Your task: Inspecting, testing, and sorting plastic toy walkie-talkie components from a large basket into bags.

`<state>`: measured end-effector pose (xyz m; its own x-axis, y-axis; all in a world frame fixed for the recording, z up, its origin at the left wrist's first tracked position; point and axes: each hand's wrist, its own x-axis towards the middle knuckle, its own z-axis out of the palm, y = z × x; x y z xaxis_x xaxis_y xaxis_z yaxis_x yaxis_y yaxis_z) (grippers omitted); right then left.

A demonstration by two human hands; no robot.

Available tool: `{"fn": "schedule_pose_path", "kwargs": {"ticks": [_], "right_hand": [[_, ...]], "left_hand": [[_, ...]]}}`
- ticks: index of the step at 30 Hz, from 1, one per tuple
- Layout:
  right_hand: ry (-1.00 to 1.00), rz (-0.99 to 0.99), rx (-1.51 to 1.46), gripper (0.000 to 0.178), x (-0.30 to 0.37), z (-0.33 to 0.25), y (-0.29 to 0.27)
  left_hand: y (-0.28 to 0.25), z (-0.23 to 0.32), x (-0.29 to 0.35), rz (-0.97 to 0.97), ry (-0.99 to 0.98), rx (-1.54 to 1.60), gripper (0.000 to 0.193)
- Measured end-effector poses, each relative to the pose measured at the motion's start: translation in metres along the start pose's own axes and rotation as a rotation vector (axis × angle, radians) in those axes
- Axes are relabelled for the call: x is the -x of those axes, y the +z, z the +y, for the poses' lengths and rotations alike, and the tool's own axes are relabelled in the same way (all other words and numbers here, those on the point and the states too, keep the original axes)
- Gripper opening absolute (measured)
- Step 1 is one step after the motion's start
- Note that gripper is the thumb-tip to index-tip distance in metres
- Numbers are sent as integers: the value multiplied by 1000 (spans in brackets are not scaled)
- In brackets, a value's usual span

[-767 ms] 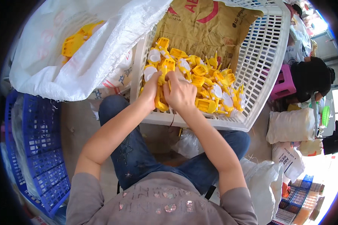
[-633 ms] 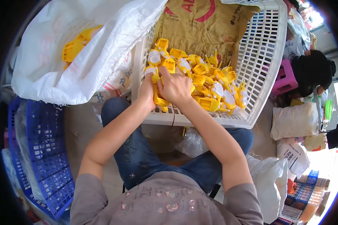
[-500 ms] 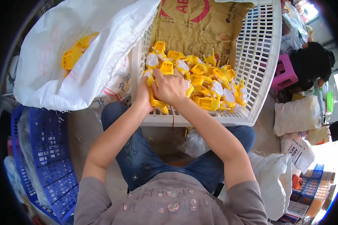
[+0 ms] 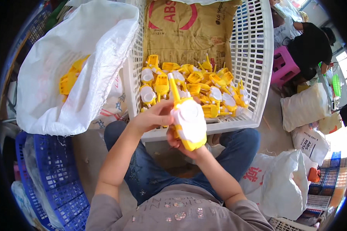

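Observation:
A yellow toy walkie-talkie (image 4: 189, 120) with a white front and a long yellow antenna is held up over the near rim of a white crate. My left hand (image 4: 153, 115) closes on its upper left side, near the antenna's base. From below and behind, my right hand (image 4: 173, 141) grips the lower body, its fingertips showing along the left edge; part of this hand is hidden by the toy. Inside the white slatted crate (image 4: 254, 54) lies a pile of similar yellow-and-white toys (image 4: 216, 92), at all angles.
Brown printed paper (image 4: 189, 42) lines the crate's far part. On the left, an open white woven sack (image 4: 38, 92) holds yellow pieces (image 4: 71, 79), above a blue basket (image 4: 59, 173). White sacks (image 4: 279, 184) stand at right. A person in black (image 4: 310, 44) is near a pink stool (image 4: 284, 65).
Both hands have come back from the pile toward me, bringing up one toy walkie-talkie. Its white front now faces up. The view has shifted somewhat.

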<state>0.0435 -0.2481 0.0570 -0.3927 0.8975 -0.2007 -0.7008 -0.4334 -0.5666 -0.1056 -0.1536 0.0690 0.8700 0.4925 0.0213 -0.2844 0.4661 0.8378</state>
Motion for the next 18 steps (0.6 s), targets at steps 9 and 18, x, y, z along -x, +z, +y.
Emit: {"fn": "schedule_pose_path", "kwargs": {"ticks": [9, 18], "right_hand": [[-403, 408, 869, 32, -3, -30, -20], [-1004, 164, 1917, 29, 31, -57, 50]], "left_hand": [[2, 10, 3, -4, 34, -25, 81], [-7, 5, 8, 120, -22, -19, 77]]}}
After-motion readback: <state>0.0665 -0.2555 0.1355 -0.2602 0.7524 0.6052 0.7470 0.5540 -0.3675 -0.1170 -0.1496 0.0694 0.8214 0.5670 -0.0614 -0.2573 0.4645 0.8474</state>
